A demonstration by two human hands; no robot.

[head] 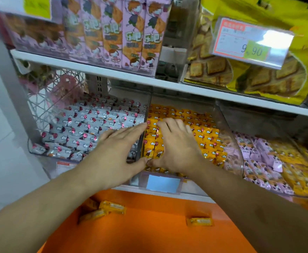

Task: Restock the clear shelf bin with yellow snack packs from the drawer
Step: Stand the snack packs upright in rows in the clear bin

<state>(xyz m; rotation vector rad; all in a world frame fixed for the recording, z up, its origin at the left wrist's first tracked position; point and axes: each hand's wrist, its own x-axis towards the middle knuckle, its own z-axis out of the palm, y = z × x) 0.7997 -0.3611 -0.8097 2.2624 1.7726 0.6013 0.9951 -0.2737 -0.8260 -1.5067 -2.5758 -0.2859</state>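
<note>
left hand (116, 152): fingers spread flat, palm down, lay over the clear divider wall (143, 128) between two bins; fingertips reached onto the yellow packs; held nothing.
right hand (175, 145): fingers spread, pressed flat on top of the yellow snack packs (204, 132); gripped nothing. Thumbs of both hands nearly touched at the bin's front.
clear shelf bin (228, 125): directly under the right hand, filled with yellow packs in rows, most lying beyond and right of the fingers.
drawer (149, 225): orange, open, below both wrists; a few loose yellow packs (111, 207) under the left forearm, one more (199, 221) under the right.
obstructions: shelf edge (167, 84) hung low just beyond the fingertips; blue-white label holder (162, 182) clipped on the bin front between the wrists, text unreadable.
neighbours: grey-white packs (87, 125) in the bin left of the left hand; pink and yellow packs (270, 161) right of the right hand.
writing: price tag (251, 44) up right read "9.90"; pink boxes (131, 33) above showed "乐吧".
</note>
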